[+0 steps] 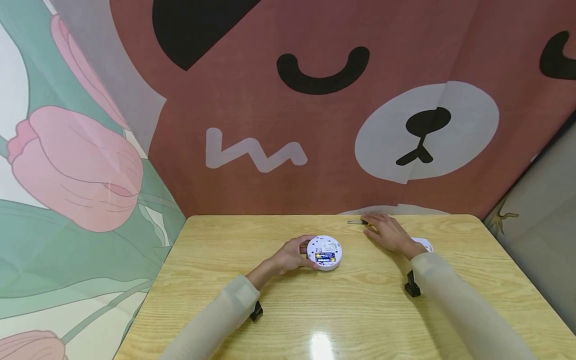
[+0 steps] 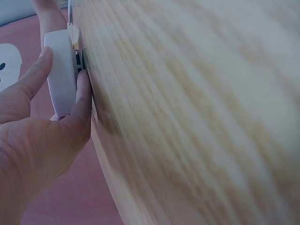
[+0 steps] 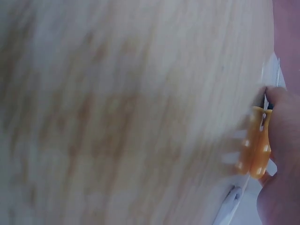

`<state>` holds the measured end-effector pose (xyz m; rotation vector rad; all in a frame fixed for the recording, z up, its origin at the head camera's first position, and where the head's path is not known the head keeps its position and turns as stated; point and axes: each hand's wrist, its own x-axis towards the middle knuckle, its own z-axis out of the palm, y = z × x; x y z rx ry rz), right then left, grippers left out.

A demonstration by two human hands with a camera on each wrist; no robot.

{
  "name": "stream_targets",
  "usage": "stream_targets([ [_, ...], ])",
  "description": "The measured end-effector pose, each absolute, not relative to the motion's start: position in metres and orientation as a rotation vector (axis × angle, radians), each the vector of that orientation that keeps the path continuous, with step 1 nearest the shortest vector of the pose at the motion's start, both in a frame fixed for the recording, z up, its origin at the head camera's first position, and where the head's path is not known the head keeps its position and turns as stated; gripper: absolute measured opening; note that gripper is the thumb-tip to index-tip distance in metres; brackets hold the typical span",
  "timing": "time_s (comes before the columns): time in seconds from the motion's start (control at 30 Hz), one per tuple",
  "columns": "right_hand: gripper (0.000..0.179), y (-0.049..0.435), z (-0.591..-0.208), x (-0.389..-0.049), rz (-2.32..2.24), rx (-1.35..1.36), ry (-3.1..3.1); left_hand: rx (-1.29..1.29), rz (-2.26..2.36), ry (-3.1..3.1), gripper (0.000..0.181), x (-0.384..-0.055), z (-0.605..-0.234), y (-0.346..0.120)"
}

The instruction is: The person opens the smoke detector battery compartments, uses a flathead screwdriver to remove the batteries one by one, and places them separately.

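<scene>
My left hand grips a round white device by its left edge, thumb on one side and fingers on the other. Its face, turned up, shows a compartment with blue batteries. In the left wrist view the device stands edge-on between thumb and fingers. Near the table's back edge, my right hand holds a screwdriver, its thin shaft pointing left. The right wrist view shows the orange handle close to the tabletop, with fingertips by its dark collar.
A white flat part lies on the wooden table, partly hidden behind my right wrist. Black devices sit under both wrists. A printed cloth hangs right behind the back edge, and another with flowers at the left.
</scene>
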<state>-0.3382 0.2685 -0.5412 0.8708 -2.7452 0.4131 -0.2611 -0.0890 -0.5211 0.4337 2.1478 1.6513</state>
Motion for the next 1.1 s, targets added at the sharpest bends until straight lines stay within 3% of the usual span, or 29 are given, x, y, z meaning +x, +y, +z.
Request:
stream_targets([
  [0.67,0.025,0.265,-0.544,-0.335,0.483,0.861,-2.649,0.415,1.647,2.156,0.085,-0.260,-0.521,-0.089],
  [1.1,0.031,0.267,-0.536,-0.332,0.321,0.913,-2.539,0.421,1.648,2.157,0.085,-0.260,-0.520,-0.090],
])
